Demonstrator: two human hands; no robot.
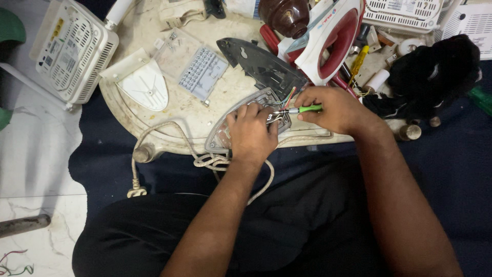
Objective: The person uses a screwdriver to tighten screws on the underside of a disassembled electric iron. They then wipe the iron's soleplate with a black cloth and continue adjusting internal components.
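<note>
Screwdriver work on an opened iron base, both hands on it

My left hand (251,134) presses down on the grey iron base (220,136) at the near edge of the round table (123,110), fingers curled together over the wiring; my right hand (333,109) pinches the green-handled screwdriver (305,109), tip lying at the coloured wires (289,97). To do this well I'd say keep the base pinned flat, the tip square in its seat, and turn slowly clear of the wires. The dark soleplate (261,64) lies just behind, the white cord (205,160) trails off the edge
</note>
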